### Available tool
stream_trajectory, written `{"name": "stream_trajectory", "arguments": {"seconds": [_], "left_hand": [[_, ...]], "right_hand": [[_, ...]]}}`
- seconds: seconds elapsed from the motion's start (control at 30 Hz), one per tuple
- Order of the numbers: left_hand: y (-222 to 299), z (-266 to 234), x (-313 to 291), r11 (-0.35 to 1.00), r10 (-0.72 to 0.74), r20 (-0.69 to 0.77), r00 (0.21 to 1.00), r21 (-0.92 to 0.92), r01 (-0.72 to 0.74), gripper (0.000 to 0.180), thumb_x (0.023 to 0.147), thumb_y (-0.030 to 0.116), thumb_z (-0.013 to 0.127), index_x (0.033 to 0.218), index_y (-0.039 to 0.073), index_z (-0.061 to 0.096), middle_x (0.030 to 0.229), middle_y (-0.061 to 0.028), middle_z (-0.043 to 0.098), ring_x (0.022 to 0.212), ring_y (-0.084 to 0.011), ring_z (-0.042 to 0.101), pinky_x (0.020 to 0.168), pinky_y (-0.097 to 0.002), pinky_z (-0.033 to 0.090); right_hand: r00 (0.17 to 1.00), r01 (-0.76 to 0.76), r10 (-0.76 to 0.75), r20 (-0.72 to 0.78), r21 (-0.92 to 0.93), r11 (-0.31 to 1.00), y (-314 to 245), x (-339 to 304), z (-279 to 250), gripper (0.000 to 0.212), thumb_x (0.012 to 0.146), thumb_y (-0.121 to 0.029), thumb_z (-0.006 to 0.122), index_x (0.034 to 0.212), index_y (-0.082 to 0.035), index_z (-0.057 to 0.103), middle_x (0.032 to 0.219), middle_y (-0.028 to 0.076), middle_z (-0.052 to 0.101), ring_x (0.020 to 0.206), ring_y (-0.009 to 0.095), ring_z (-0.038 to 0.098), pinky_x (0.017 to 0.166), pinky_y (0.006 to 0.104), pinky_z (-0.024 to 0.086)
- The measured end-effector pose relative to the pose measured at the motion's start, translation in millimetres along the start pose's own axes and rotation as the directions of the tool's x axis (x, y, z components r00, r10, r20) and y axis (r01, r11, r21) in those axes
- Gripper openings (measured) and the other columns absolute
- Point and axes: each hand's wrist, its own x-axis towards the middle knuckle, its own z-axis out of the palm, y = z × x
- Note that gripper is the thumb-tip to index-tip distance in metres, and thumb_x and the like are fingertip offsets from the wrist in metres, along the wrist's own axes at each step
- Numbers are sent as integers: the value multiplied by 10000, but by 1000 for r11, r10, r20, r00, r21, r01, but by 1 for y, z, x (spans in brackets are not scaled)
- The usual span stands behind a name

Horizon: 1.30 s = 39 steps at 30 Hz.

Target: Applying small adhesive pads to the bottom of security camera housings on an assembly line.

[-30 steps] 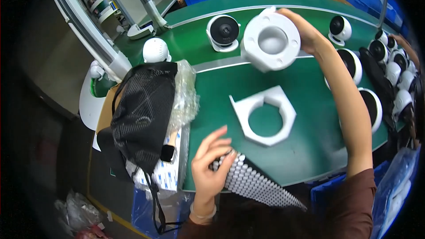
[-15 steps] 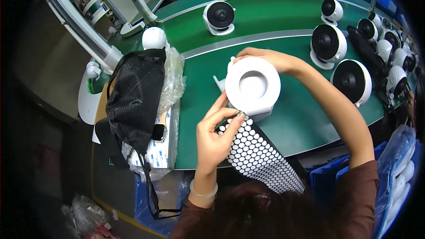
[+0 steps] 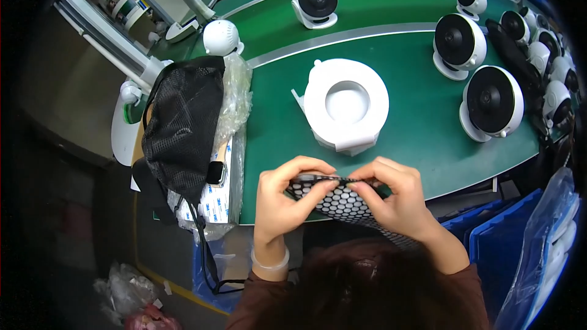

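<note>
Both hands pinch the upper edge of a black sheet covered in round white stickers (image 3: pixel 343 205), just over the table's near edge. My left hand (image 3: pixel 282 200) has thumb and fingers closed on the sheet's left part, and a pale bracelet circles that wrist. Close beside it, my right hand (image 3: pixel 398 200) pinches the same edge farther right. The sheet's lower end hangs toward my body, partly hidden by my right hand and my head. Beyond the hands, untouched, stands a white ring-shaped fixture (image 3: pixel 315 98) with a round recess in its middle.
On the green table (image 3: pixel 275 140), a white ball-shaped fan (image 3: pixel 315 1) with a black front stands on the moving-belt strip. Similar fans (image 3: pixel 493 101) crowd the right side. A black mesh bag (image 3: pixel 183 125) lies over plastic-wrapped packs at left. Blue bins (image 3: pixel 504 223) sit lower right.
My right hand has left the white fixture and come down to the sticker sheet beside my left hand. The sheet's upper edge has dropped nearer to me, away from the fixture.
</note>
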Motion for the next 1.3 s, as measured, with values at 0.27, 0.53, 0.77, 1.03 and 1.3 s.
{"name": "stream_trajectory", "arguments": {"seconds": [0.27,0.53,0.77,1.03,1.3], "left_hand": [[2,9,-5,988,110,-109,988,120,-97,69,707,-6,649,771,-21,628,678,-66,641,597,-89,597,536,-194,447],[12,18,-13,967,163,-195,967,227,-117,85,698,-6,649,777,-21,622,659,-89,629,562,-138,606,516,-214,439],[11,23,-11,983,105,-265,959,171,-61,91,703,-6,650,783,-30,613,659,-84,626,563,-123,594,523,-216,441],[11,24,-11,976,157,-282,947,187,-106,79,697,-13,649,757,-35,603,636,-76,613,539,-111,571,512,-209,431],[7,29,-13,970,181,-361,915,220,-105,50,716,-26,625,738,-51,587,636,-58,601,562,-69,522,516,-199,412]], "right_hand": [[963,153,-171,-208,-100,983,-6,4,0,156,644,-21,701,769,-34,608,745,61,611,677,197,599,585,274,466],[961,118,-171,-219,-235,965,-18,-1,2,121,654,-33,679,728,-65,590,734,45,598,640,204,578,549,283,456],[913,202,-310,-265,-367,908,-14,-7,11,198,626,41,677,789,-22,584,738,99,590,633,234,571,549,281,450],[895,202,-315,-314,-344,917,-11,-6,13,173,661,-19,674,814,-50,599,749,48,596,621,195,580,521,273,459],[901,144,-263,-346,-332,932,-15,-4,17,146,636,-3,684,757,-47,615,724,66,615,620,204,601,536,265,473]]}}
